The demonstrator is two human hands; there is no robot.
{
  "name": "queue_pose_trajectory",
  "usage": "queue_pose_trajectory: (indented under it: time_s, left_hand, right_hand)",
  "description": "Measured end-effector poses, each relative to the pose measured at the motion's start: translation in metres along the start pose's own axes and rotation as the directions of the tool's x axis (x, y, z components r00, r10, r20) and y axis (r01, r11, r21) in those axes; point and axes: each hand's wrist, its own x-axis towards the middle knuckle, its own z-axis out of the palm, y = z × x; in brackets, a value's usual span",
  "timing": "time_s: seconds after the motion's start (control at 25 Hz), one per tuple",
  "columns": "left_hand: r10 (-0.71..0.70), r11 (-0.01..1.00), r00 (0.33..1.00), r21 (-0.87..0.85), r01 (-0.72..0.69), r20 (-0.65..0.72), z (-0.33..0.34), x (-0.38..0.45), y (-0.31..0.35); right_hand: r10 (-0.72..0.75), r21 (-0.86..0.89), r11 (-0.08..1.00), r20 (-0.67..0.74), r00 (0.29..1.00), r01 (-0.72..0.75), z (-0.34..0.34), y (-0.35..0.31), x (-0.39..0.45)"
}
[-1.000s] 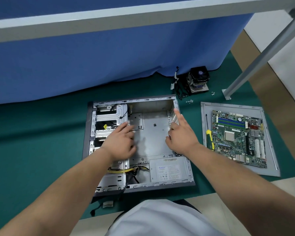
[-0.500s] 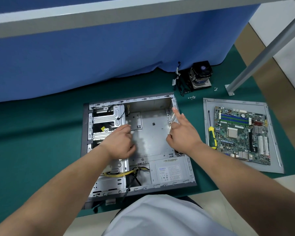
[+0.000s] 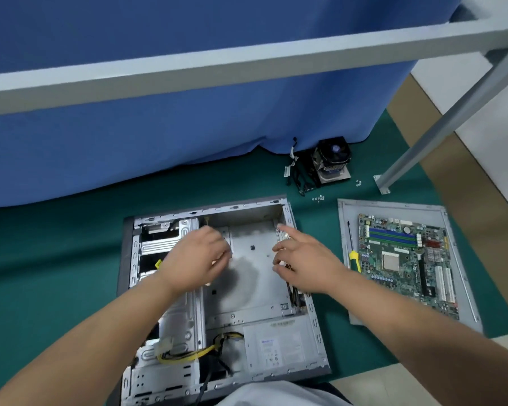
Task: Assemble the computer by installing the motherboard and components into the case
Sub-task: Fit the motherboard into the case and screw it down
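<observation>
Both hands have drifted farther into the open case [image 3: 313,319], fingers loosely curled, holding nothing I can make out.
Motherboard [image 3: 405,262] waits on the side panel [image 3: 346,288], right; loose yellow cables [image 3: 188,354] could snag it.

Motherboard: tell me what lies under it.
The motherboard lies on a grey case side panel, with a yellow-handled screwdriver beside it on the panel. The panel under the board is hidden.

Green mat [image 3: 56,244] on floor, blue cloth [image 3: 159,136] behind, grey metal frame [image 3: 247,63]
</observation>
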Motion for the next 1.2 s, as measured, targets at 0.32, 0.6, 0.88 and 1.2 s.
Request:
queue_pose_trajectory:
  time_s: [0.32, 0.6, 0.88, 1.2]
  left_hand:
    - [-0.558, 0.818, 0.828, -0.133, 0.559, 0.047, 0.000, 0.111, -0.033]
    - [-0.692, 0.714, 0.681, 0.089, 0.694, 0.238, 0.028, 0.127, -0.044]
    - [-0.700, 0.714, 0.701, 0.149, 0.684, 0.134, 0.036, 0.124, -0.042]
    - [-0.690, 0.723, 0.716, 0.160, 0.672, 0.111, 0.035, 0.126, -0.041]
  right_hand:
    - [0.358, 0.206, 0.923, -0.149, 0.922, -0.326, -0.068, 0.098, 0.078]
    - [0.534, 0.093, 0.836, 0.086, 0.841, -0.541, -0.050, 0.158, 0.147]
    - [0.552, -0.108, 0.826, -0.046, 0.833, -0.554, -0.018, 0.166, 0.178]
    - [0.529, -0.155, 0.827, -0.114, 0.841, -0.541, -0.015, 0.166, 0.184]
